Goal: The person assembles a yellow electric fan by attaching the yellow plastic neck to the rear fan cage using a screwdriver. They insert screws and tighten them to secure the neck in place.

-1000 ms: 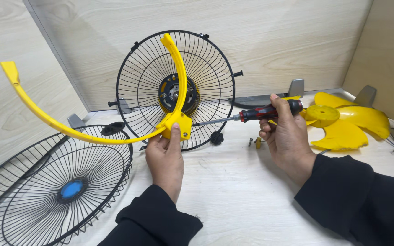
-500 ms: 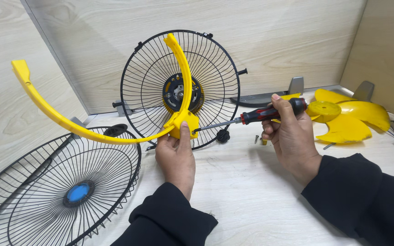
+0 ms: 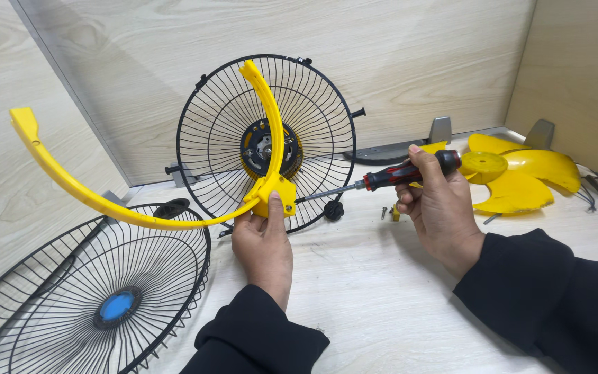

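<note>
**Driver on the Bracket, Grille Standing on Edge**

While the left hand point(image 3: 264, 239) pinches the yellow bracket point(image 3: 276, 194) at the foot of the rear grille point(image 3: 219, 131), the right hand point(image 3: 437, 208) lines up the screwdriver point(image 3: 389, 176), its tip meeting the bracket's side. That bracket joins the long yellow arc point(image 3: 105, 204), which sweeps out over the front grille point(image 3: 91, 298) lying flat on the table point(image 3: 382, 305).

Risk, as I judge it: the rear grille stands upright against the wall, steadied by little more than that one pinch. A hard push along the driver could tip or slide it. The tip could also skip off the screw head and jab toward the left thumb, which sits right beside it. Small loose screws point(image 3: 386, 212) lie near the right hand and could be brushed away.

Fingers now. Left: thumb pressed on the bracket's face, the others curled behind, grasping it firmly. Right: clenched round the red and black handle, fully wrapped. Fan blade point(image 3: 520, 176) lies behind, untouched.
</note>
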